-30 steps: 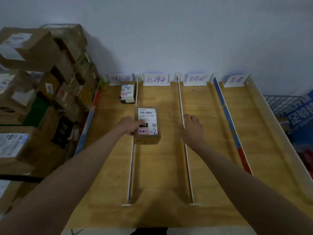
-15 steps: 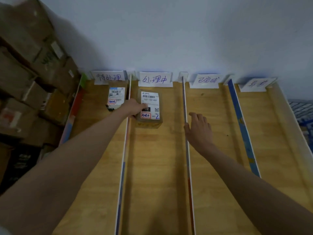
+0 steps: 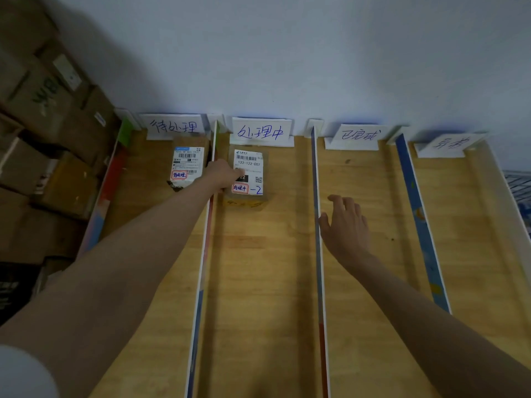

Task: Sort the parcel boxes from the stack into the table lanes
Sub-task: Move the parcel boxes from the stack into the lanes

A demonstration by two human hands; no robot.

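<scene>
Now left hand [image 3: 222, 175] is pressing the brown cardboard parcel with white label [image 3: 247, 175], slid further up to second lane's back sign [image 3: 262, 132]; right hand [image 3: 344, 225] is hovering, fingers apart. Placement basically done.

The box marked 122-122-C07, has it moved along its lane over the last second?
Yes. The box slid away from the person, up the second lane, and now sits close to that lane's sign, with the left hand on it.

wall: we've got plain pale blue-white wall [image 3: 316, 53] behind everything
light: pretty dim, shadowy in our left corner
right edge: bit of wire rack [image 3: 518, 185]
</scene>
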